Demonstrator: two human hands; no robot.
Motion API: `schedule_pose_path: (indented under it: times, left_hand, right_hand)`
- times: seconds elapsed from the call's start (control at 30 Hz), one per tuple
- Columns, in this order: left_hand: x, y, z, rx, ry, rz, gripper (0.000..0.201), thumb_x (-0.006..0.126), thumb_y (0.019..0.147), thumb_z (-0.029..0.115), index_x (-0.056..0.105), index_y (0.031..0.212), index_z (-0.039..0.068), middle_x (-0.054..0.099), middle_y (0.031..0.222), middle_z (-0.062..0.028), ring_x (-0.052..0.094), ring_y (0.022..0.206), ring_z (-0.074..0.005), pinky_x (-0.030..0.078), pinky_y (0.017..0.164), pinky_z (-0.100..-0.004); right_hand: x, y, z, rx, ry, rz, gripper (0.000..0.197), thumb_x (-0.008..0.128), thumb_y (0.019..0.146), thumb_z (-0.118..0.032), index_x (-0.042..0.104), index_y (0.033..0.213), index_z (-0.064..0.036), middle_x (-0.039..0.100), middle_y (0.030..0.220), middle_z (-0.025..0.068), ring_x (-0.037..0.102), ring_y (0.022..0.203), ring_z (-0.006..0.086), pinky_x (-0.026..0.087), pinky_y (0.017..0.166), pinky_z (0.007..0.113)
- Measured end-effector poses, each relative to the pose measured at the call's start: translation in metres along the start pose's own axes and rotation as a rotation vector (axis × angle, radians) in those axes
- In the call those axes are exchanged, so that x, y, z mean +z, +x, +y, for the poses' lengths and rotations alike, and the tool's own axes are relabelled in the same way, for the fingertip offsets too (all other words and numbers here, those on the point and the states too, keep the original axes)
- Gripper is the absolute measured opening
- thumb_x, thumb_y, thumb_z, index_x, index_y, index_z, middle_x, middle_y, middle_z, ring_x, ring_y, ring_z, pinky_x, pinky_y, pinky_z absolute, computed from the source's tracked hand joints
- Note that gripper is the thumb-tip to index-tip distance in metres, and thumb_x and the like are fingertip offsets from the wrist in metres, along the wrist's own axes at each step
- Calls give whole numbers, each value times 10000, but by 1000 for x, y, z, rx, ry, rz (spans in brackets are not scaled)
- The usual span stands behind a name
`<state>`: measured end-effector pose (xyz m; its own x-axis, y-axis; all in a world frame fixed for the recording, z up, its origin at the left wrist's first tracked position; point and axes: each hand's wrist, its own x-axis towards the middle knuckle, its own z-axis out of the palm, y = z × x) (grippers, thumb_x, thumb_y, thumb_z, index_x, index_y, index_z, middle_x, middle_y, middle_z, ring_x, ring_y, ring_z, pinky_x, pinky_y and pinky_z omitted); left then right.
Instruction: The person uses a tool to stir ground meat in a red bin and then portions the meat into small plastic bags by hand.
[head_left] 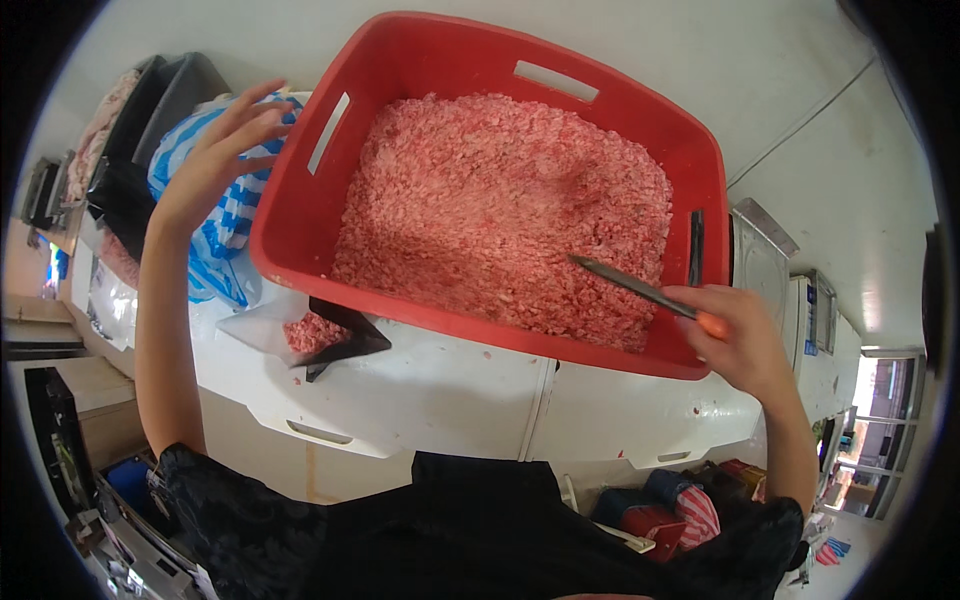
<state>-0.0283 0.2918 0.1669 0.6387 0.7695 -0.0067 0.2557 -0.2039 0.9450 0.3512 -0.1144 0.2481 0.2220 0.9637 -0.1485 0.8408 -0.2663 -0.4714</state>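
A large red plastic tub (430,308) full of ground meat (490,210) sits tilted before me on a white surface. My right hand (735,335) grips a knife (632,285) by its orange handle. Its blade points left, over the meat at the tub's right side. Beside the tub's left rim, my left hand (222,155) is raised with its fingers apart and nothing in it. Behind that hand is a blue-and-white striped plastic bag (232,225). Near the tub's front left corner, a small black tray (345,335) stands by a lump of ground meat (312,334).
Dark and grey bins (165,115) stand at the far left. A metal tray (765,228) lies right of the tub. The white top (450,395) has recessed handles along its front edge, with meat crumbs scattered on it. Striped cloth or bags (695,515) are below at the right.
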Motion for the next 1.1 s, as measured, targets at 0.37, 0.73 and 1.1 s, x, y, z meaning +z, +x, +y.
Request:
schedule_pose_path:
  times: [0.37, 0.73, 1.1]
  left_hand:
    - [44, 27, -18, -275, -314, -111, 846, 595, 750, 51, 502, 1591, 82, 678, 1292, -138, 666, 1013, -165, 550, 883, -276]
    - [44, 22, -54, -247, -525, 50, 647, 564, 749, -3, 649, 1390, -21, 658, 1375, -124, 566, 986, -121, 494, 873, -242]
    - [70, 19, -42, -85, -690, 121, 668, 544, 707, 28, 628, 1359, -95, 554, 1549, -249, 549, 1381, -307, 446, 1125, -356]
  right_hand:
    - [33, 52, -7, 299, 31, -246, 258, 771, 876, -20, 793, 1129, 28, 775, 972, 242, 794, 873, 338, 603, 785, 356]
    - [52, 73, 25, 283, 116, -291, 197, 823, 887, -33, 804, 1075, 22, 778, 894, 220, 798, 792, 258, 592, 723, 339]
    - [54, 82, 29, 265, 103, -294, 180, 829, 885, -40, 818, 1060, 4, 793, 880, 188, 802, 785, 263, 603, 713, 335]
